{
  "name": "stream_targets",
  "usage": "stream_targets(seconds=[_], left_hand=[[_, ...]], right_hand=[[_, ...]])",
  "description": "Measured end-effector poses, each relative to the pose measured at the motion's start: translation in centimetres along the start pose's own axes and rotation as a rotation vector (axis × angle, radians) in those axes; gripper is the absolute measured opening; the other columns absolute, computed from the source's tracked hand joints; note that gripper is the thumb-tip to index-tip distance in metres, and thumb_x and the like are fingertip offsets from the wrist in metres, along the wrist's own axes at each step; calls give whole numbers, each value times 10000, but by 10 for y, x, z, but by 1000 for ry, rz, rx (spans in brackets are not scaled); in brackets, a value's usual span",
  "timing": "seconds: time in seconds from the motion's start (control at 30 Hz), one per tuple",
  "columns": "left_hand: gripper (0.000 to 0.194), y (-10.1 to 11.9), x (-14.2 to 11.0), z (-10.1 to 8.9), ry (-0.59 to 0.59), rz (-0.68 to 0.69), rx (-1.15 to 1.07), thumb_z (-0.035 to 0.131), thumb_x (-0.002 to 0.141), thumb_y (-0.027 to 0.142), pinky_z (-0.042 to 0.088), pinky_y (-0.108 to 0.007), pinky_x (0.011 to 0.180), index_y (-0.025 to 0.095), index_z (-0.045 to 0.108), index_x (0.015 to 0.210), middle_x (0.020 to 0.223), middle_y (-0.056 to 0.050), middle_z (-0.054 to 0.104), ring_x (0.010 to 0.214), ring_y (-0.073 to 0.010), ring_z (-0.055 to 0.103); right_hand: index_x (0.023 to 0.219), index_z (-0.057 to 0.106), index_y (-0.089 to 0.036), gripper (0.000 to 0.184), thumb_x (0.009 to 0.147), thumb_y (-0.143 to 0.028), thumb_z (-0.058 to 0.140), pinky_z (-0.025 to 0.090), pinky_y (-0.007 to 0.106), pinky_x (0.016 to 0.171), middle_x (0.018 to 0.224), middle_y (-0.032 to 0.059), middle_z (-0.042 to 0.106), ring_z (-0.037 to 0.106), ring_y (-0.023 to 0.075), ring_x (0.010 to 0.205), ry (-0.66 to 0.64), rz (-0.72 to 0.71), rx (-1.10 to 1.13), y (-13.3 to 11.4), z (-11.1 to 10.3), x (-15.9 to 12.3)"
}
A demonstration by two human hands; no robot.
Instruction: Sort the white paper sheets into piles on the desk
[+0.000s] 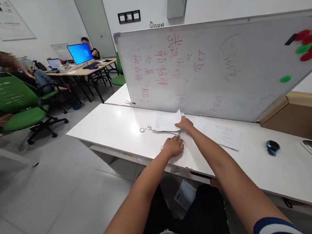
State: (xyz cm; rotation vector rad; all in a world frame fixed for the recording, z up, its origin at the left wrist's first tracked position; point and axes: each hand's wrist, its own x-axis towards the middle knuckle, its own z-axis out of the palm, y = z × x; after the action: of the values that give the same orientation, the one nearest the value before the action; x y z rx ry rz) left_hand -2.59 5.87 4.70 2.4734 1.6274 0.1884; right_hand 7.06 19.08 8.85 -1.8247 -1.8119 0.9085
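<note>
A stack of printed paper sheets (165,122) lies on the white desk, with one corner raised at its right end. My right hand (185,124) is closed on that right edge, thumb on top of the sheets. Just in front of the stack, my left hand (174,147) rests low over the desk with its fingers curled. A small pale bit shows beside it, but what the fingers hold, if anything, is hidden. More printed sheets (221,134) lie flat to the right, partly behind my right forearm. A small ring (142,130) sits left of the stack.
A whiteboard (150,65) with red writing and several red and green magnets stands along the back of the white desk (97,125). To the right are a dark blue watch-like object (273,146) and a cardboard box (299,115). Two people sit at the far left.
</note>
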Motion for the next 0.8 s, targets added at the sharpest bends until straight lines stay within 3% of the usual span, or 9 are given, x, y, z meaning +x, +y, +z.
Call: stream_targets(seconds=[0.13,0.23,0.33,0.43,0.53,0.6,0.7,0.8], left_hand=[[429,0,-1,0,17,-3,4,251,946,393,349,-427,1020,206,488,1251,1436,-99,416,1317,-236,369],[416,-2,1,2,8,7,4,260,944,385,349,-432,1017,206,498,1234,1435,-101,415,1322,-239,361],[428,-5,3,3,-10,10,-5,271,940,389,340,-443,1021,196,489,1254,1448,-110,399,1331,-252,350],[434,-6,4,1,-23,2,-11,280,937,396,318,-451,1035,204,476,1273,1459,-105,389,1336,-254,342],[440,-7,5,-2,-46,-12,-25,279,935,411,310,-455,1041,218,476,1278,1463,-95,386,1331,-255,347],[454,-8,5,-3,-55,-19,-41,283,931,425,310,-454,1045,218,472,1288,1468,-94,381,1330,-257,352],[459,-8,5,-3,-45,-29,-58,289,928,445,312,-444,1053,229,476,1287,1469,-82,385,1336,-253,350],[442,-8,6,-2,-38,-44,-70,292,927,457,320,-431,1054,255,490,1267,1465,-60,395,1343,-245,346]], right_hand=[[1439,237,-127,889,729,-471,645,309,553,978,1409,259,362,398,385,1248,308,-61,-321,16,16,-7],[1471,112,-142,808,840,-501,467,293,539,992,1502,240,200,302,366,1315,460,-98,-325,46,10,-26],[1472,96,-154,726,874,-427,403,239,512,1046,1512,198,217,221,310,1370,499,-114,-352,92,-11,-50],[1483,35,-145,822,839,-427,459,194,546,1064,1521,187,213,168,317,1397,394,-43,-413,144,-35,-74],[1476,131,-111,739,877,-447,404,167,547,1080,1495,185,294,206,314,1394,310,-15,-454,182,-50,-93],[1429,291,-111,582,921,-393,334,181,513,1086,1460,169,374,272,287,1373,360,-57,-481,195,-53,-100],[1292,496,-134,421,929,-243,315,274,452,1047,1376,148,496,391,247,1307,444,-144,-513,197,-51,-106],[1181,585,-132,380,900,-140,330,345,410,988,1245,143,603,485,225,1221,469,-185,-523,193,-49,-109]])
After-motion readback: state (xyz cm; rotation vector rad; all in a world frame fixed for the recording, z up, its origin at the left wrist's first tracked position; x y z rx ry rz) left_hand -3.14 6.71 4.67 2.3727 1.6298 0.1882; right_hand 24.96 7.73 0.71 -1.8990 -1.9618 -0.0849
